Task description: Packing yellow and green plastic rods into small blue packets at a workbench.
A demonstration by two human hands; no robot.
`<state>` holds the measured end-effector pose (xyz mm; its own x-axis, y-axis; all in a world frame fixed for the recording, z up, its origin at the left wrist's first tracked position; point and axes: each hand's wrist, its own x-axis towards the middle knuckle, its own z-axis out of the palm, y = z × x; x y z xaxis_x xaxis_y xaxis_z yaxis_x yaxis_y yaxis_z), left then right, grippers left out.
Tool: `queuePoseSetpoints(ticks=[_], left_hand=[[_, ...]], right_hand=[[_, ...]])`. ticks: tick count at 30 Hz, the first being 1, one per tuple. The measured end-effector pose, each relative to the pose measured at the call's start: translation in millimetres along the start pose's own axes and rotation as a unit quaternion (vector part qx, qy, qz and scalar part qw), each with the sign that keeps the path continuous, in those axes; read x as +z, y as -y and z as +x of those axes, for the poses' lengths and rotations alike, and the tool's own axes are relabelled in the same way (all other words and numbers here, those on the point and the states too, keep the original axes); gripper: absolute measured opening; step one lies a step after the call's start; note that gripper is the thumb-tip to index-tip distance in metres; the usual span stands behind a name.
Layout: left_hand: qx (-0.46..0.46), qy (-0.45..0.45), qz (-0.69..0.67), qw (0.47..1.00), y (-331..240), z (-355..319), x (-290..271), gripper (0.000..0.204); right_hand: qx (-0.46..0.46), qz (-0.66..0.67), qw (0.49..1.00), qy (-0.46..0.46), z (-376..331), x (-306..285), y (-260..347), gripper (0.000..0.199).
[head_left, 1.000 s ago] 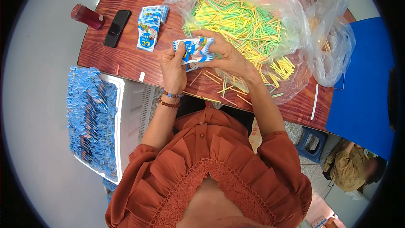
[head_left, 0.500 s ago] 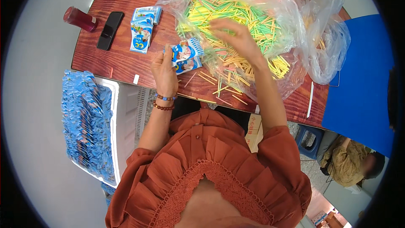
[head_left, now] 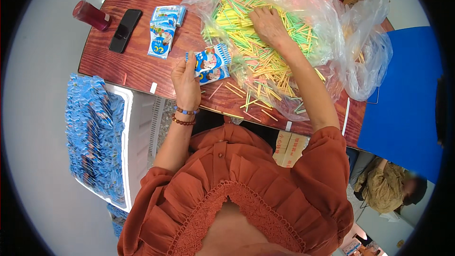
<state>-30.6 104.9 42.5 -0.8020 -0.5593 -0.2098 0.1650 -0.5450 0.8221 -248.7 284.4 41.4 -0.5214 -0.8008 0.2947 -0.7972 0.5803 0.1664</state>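
My left hand is closed on a pair of small blue-and-white printed packets, pinching their left edge between thumb and fingers just above the table's near side. Across from it, my right hand reaches into a heap of thin yellow, green and pink sticks. Its fingers curl down among the sticks, and the fingertips are hidden. The heap lies in an opened clear plastic bag. Several loose sticks are scattered in front of the bag.
Left of my left hand lie more packets, a black phone and a red jar. A white foam box heaped with blue packets stands beside the table. At right are a blue panel and another person.
My right hand has moved away from me, from above the sticks down into the heap, and its fingers have curled. My left hand keeps its hold on the packets, nearly in place.
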Motion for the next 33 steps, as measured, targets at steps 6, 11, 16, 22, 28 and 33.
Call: queuePoseSetpoints(ticks=[6,11,16,22,28,33], left_hand=[[-0.007,0.01,-0.008,1.0,-1,-3,6,0.019],[-0.01,0.031,-0.028,0.999,1,-2,3,0.02],[-0.021,0.035,-0.03,0.999,1,-3,10,0.019],[-0.019,0.046,-0.031,0.998,3,-3,7,0.017],[-0.016,0.056,-0.029,0.998,0,-5,7,0.017],[-0.007,0.058,-0.03,0.998,0,-3,9,0.018]], right_hand=[[0.009,0.122,0.992,0.003,-7,-5,-12,0.023],[0.104,0.215,0.971,0.017,-5,-24,-4,0.022],[0.169,0.416,0.892,-0.05,-6,-21,-14,0.027],[0.218,0.614,0.759,0.005,-2,-30,-14,0.029],[0.229,0.506,0.828,0.071,6,-17,-21,0.026],[0.224,0.492,0.839,0.057,2,-16,-22,0.024]])
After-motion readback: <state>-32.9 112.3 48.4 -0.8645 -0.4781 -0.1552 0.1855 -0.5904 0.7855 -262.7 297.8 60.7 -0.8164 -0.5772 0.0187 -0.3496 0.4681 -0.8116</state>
